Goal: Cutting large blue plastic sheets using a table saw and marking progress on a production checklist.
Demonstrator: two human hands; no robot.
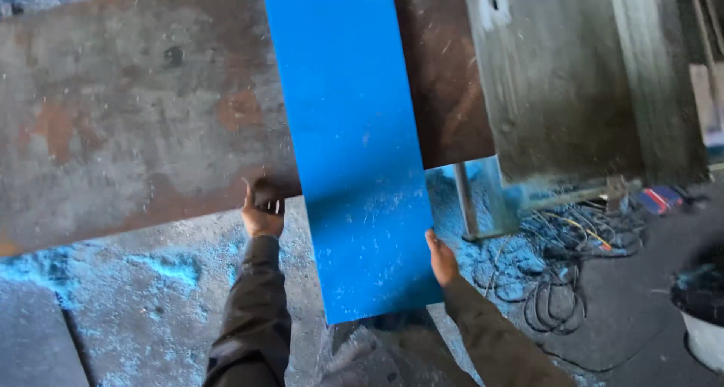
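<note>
Lying across the rusty steel table (113, 115), the blue board (351, 138) overhangs its near edge; the right hand (442, 260) grips the board's right edge; the left hand (262, 210), left of the board, clutches a small dark object (268, 200); cables (558, 266) lie right of it.

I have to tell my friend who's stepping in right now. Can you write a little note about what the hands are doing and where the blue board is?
Left hand: closed around a small dark object, hard to tell what, at the near edge of the rusty metal table, just left of the blue board.
Right hand: gripping the right edge of the blue board near its lower end.
Blue board: lies across the rusty table, its near end sticking out past the table's edge, unsupported except by the right hand.
Done: board is laid on the table.
Left: cannot tell from this view.
Around: blue dust on the floor, tangled cables to the right.
</note>
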